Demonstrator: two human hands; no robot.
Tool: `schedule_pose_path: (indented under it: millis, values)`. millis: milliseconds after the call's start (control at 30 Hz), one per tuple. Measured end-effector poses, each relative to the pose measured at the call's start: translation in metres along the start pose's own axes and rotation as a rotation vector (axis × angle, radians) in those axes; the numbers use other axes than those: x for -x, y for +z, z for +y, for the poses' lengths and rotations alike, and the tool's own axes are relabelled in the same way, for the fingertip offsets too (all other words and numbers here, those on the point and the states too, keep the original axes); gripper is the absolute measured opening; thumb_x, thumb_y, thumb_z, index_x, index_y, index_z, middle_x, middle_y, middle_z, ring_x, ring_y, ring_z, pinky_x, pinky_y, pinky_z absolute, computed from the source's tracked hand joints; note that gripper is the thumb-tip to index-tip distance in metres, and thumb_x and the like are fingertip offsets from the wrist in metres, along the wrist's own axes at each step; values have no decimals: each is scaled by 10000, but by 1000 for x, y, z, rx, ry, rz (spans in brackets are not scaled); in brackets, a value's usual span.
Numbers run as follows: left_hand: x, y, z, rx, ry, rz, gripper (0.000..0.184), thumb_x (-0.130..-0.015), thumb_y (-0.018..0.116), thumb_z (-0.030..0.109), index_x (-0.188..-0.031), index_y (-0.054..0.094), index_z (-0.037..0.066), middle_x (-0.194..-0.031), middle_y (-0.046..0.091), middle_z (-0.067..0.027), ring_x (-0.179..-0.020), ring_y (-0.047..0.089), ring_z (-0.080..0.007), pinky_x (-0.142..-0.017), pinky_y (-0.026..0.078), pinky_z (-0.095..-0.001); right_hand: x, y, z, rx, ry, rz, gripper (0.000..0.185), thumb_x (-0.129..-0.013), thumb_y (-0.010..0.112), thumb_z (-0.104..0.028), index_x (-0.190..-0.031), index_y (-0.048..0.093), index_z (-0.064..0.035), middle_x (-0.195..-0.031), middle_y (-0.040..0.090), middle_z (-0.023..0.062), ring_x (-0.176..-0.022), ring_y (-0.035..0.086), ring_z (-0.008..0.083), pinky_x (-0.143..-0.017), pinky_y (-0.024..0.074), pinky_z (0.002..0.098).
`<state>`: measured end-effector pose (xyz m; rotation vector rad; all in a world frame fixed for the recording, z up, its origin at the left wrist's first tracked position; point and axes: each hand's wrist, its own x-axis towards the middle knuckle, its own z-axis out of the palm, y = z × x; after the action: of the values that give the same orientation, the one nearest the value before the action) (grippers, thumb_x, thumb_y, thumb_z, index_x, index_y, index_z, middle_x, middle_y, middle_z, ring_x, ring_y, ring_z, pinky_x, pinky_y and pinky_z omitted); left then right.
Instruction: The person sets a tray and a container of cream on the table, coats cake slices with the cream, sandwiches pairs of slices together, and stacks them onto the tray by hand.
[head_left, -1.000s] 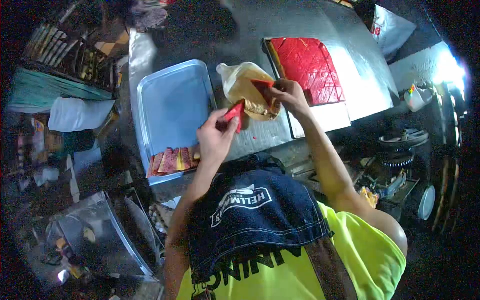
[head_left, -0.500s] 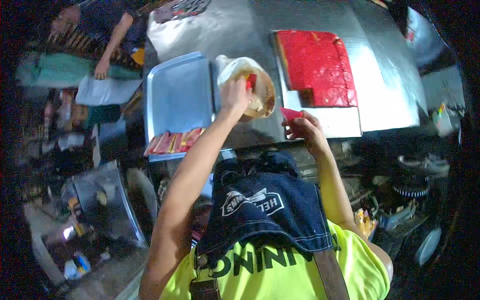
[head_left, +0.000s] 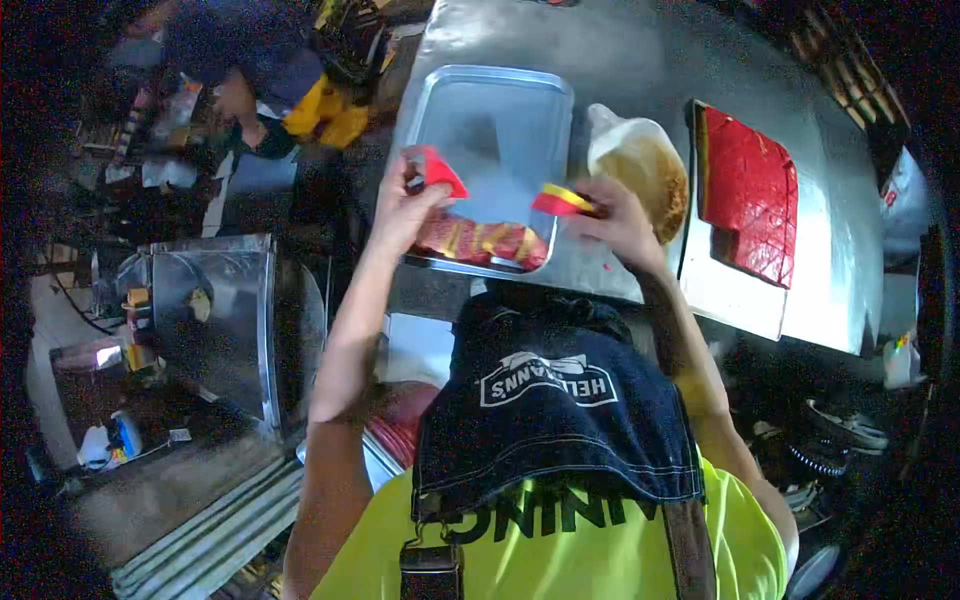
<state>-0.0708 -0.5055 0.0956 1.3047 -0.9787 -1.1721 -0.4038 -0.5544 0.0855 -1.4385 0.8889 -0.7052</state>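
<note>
Currently, left hand [head_left: 398,218] grip holding red piece [head_left: 441,176], right hand [head_left: 622,222] grip pinching red-yellow piece [head_left: 562,201], metal tray [head_left: 495,110] between, slices [head_left: 470,240] along its near end

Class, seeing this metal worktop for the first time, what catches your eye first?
The bright red slab stands out, lying on a white board at right. Next, the left hand holds a red piece over the metal tray, and the right hand a red-and-yellow piece near the tray's right edge.
</note>
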Motion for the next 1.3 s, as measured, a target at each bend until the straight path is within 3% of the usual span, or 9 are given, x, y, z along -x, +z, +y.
schedule_pose_path:
  millis: [100,233,333,500,667,1033,1133,1233,1300]
  values:
    - [-11,-63,-16,-501,290,55,454,-791,760,-7,-1185,552,80,-1032,669,-87,-941,694,-208,-784,604,-360,-65,66,-6,395,-221,-70,405,-793,825,-146,-1125,646,3,-1042,714,122,-926,709,247,-811,580,365]
    - [-19,-100,-33,-734,141,87,445,-734,840,67,-1098,582,72,-984,693,-104,-917,690,-224,-806,563,-400,-123,148,-7,747,-321,-120,380,-785,762,-107,-1132,632,-24,-1052,698,135,-961,701,330,-837,587,393]
    - [-20,-98,-26,-1114,151,96,392,-783,815,216,-1049,571,63,-1009,692,-210,-944,685,-419,-765,536,-527,-151,187,23,1129,-409,-152,423,-789,647,-40,-1203,578,-93,-1062,638,139,-1000,670,356,-819,583,459]
    - [-27,-121,-46,-1165,218,-46,280,-816,693,36,-1066,568,57,-1060,674,-200,-960,680,-435,-800,560,-524,-142,212,-2,1086,-343,-211,467,-767,701,-92,-1224,604,-83,-1065,651,168,-1010,666,370,-848,576,470]
    - [-30,-140,-51,-1126,312,-241,479,-798,607,-79,-1263,582,31,-1246,625,-220,-1050,666,-424,-897,563,-506,-143,219,36,772,-88,20,372,-750,725,-113,-1103,664,-13,-1101,667,202,-978,685,384,-866,563,456]
    - [-25,-138,-33,-1048,144,-307,466,-794,635,-29,-1256,582,2,-1209,646,-240,-1123,619,-459,-955,529,-512,-139,225,52,641,-32,-3,379,-754,765,-156,-1096,681,-16,-1104,661,185,-976,695,344,-859,578,425]
    - [-13,-137,-19,-1086,429,-154,594,-747,766,63,-1312,586,27,-1158,658,-220,-1130,622,-429,-955,525,-478,-106,190,53,539,-194,112,442,-790,812,-246,-1159,680,-41,-1090,660,168,-975,696,321,-840,578,414]
    - [7,-122,-2,-763,350,36,455,-859,796,77,-1283,642,22,-1108,673,-91,-993,631,-196,-917,515,-346,-50,137,1,550,-129,155,367,-878,779,-250,-1161,685,-37,-1063,690,131,-924,706,263,-829,579,378]
    - [8,-104,-9,-693,433,113,375,-890,773,59,-1247,665,22,-1051,671,-56,-976,608,-146,-884,512,-322,-4,98,19,236,-68,422,316,-921,749,-224,-1163,693,-30,-1067,717,109,-886,699,201,-800,578,356]
